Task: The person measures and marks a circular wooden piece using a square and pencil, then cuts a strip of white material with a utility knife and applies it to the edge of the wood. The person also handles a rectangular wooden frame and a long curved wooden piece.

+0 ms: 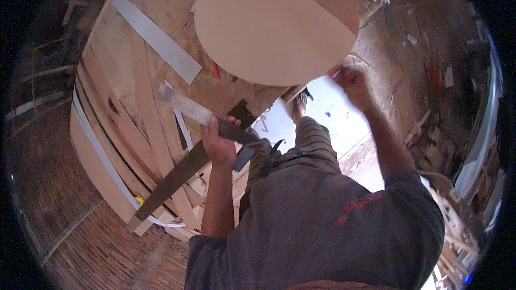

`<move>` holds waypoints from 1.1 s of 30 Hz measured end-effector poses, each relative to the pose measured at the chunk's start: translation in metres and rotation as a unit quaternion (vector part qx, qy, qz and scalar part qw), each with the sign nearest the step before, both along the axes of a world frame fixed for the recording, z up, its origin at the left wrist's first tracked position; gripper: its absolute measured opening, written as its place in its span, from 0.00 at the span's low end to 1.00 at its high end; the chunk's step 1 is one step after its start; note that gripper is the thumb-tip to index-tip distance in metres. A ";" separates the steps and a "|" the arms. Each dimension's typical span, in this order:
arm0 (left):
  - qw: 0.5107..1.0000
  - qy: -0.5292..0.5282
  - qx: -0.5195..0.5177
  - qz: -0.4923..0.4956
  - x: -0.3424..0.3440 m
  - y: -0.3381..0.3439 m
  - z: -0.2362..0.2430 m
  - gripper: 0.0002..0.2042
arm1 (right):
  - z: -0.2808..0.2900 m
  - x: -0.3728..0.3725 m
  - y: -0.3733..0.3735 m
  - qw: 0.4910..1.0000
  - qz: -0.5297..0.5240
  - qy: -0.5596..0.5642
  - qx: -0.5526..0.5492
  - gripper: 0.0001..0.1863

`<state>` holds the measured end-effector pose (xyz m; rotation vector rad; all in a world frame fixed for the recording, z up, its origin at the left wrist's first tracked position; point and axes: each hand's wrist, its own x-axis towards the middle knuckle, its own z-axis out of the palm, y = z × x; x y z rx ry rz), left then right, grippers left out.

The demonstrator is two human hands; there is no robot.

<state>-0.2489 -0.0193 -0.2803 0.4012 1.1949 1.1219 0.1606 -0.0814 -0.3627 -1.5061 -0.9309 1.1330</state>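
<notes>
1 straight grey strip in my left hand, 1 rounded board ahead.
My left fingers are curled round the flat strip, above the scuffed brown worktop; my blurred right hand is at the smooth, pale-tan board's curved rim, and I cannot tell whether its fingers are wide or narrow.

Over the tan wooden worktable, 1 pale rounded wooden board lies before the person, the right hand just beside its near right edge. Left of it lie 1 thin red stick and, farther left, 1 flat white rectangular strip. The left hand and its flat grey strip are nearer.
</notes>
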 end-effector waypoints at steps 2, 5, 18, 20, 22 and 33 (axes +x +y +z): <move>0.999 -0.024 0.039 -0.013 -0.013 -0.009 -0.011 0.08 | 0.075 -0.130 -0.024 0.977 0.123 -0.033 -0.173 0.12; 0.990 0.034 0.079 -0.115 -0.042 -0.019 -0.044 0.10 | 0.040 -0.234 -0.074 0.986 0.102 0.088 -0.100 0.23; 0.721 0.528 0.316 -0.319 -0.120 -0.028 -0.057 0.39 | -0.012 -0.302 -0.123 0.973 -0.102 0.122 -0.167 0.07; 0.629 0.592 0.381 -0.330 -0.130 -0.028 -0.075 0.45 | -0.011 -0.290 -0.115 0.979 -0.102 0.064 -0.164 0.06; 0.596 0.598 0.393 -0.366 -0.135 -0.029 -0.093 0.49 | -0.016 -0.289 -0.105 0.980 -0.095 0.107 -0.135 0.06; 0.581 0.613 0.425 -0.327 -0.140 -0.044 -0.127 0.42 | -0.079 -0.307 -0.058 0.982 -0.096 0.060 -0.153 0.14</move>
